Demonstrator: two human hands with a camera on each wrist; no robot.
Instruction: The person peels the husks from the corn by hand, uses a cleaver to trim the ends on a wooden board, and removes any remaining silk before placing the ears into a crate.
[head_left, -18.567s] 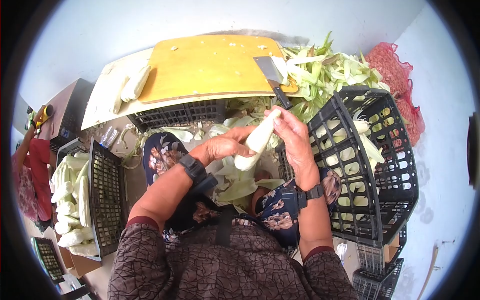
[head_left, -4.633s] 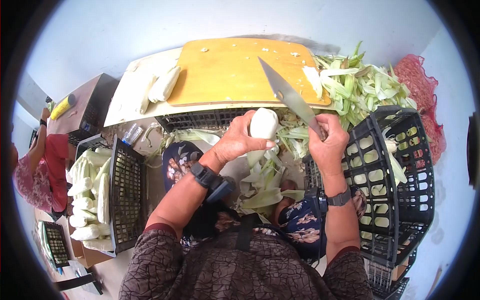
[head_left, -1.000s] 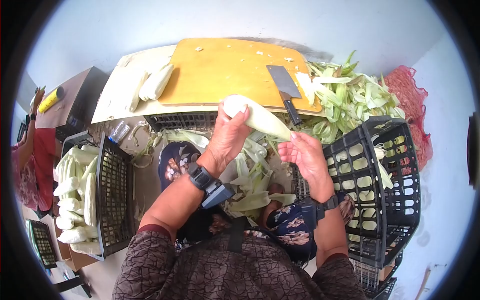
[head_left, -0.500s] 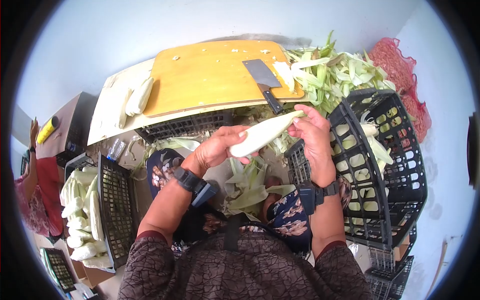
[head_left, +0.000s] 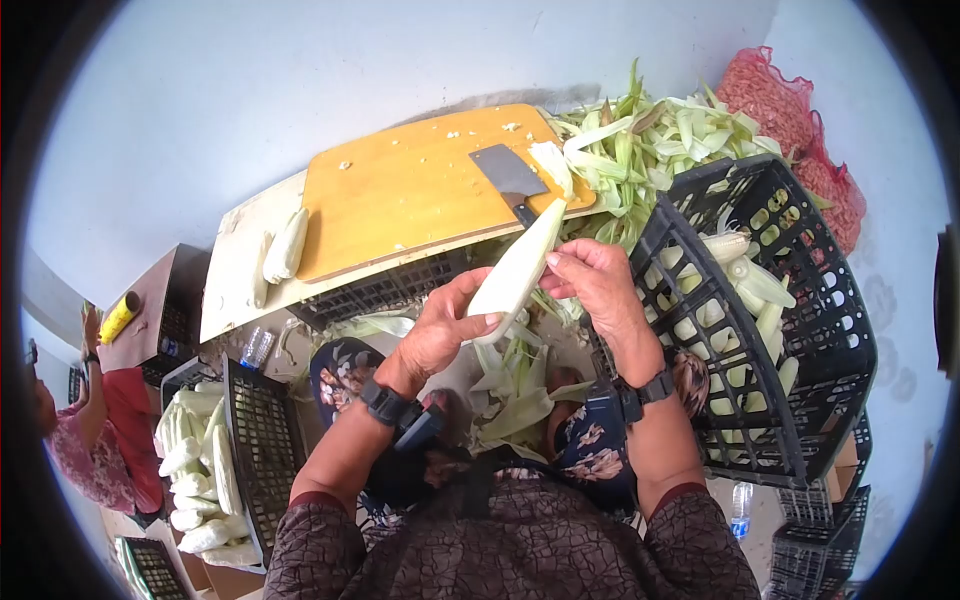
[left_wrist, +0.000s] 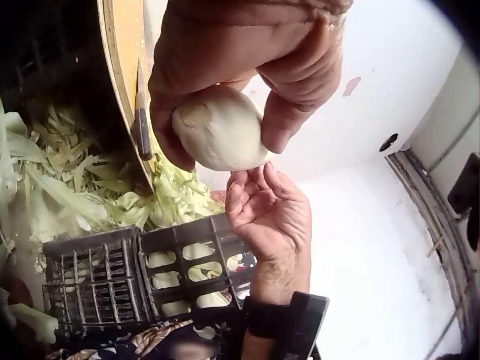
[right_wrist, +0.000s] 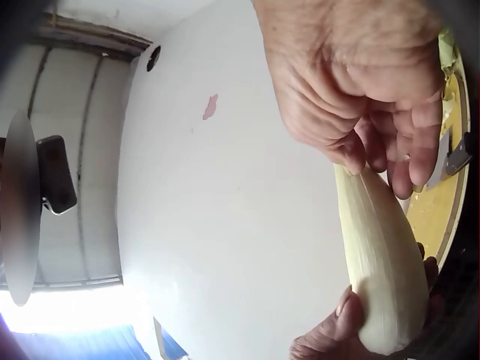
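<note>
The left hand grips the thick lower end of a pale, husk-covered corn ear, its narrow tip pointing up toward the board. At the ear's upper part, the right hand pinches the husk between thumb and forefinger. In the left wrist view, the ear's rounded cut end sits between the left thumb and fingers. The right wrist view shows the right thumb and forefinger on the narrow end of the ear. A cleaver lies on the yellow board.
Two ears lie left of the board. A black crate with ears stands at the right, another crate full of ears at the left. Loose husks are heaped behind, beside red mesh bags. A person is at far left.
The cleaver, held in the right hand earlier, is now on the board. Since half a second ago the ear has swung more upright, and the right hand has shifted from its tip down its side.
</note>
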